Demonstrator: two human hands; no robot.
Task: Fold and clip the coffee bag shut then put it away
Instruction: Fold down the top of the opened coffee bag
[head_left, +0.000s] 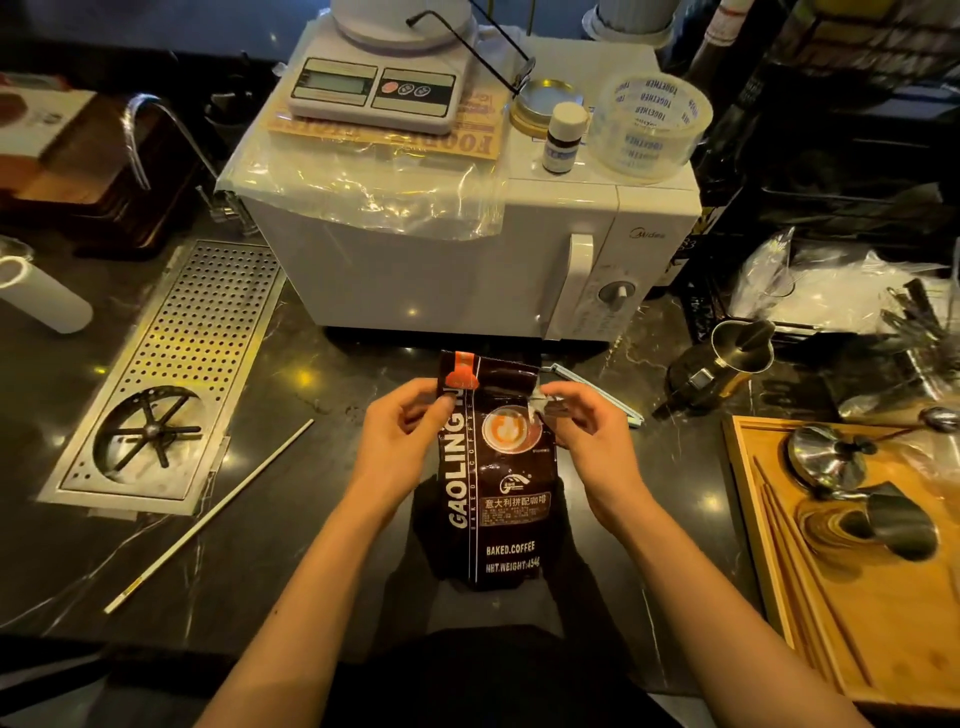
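Note:
A dark brown coffee bag (498, 499) with white lettering and an orange top corner stands upright on the black counter in front of the microwave. My left hand (402, 431) pinches the bag's upper left edge. My right hand (587, 421) pinches the upper right corner, where a bit of silvery lining shows. The top of the bag leans back, its mouth partly folded. A pale blue-white bar, possibly a clip (597, 392), lies on the counter just behind my right hand, partly hidden by it.
A white microwave (467, 249) stands right behind the bag, with a scale (374, 91) and tape roll (652, 124) on top. A perforated drain tray (171, 374) and a thin white rod (208, 514) lie left. A metal pitcher (727, 358) and wooden tray (857, 597) sit right.

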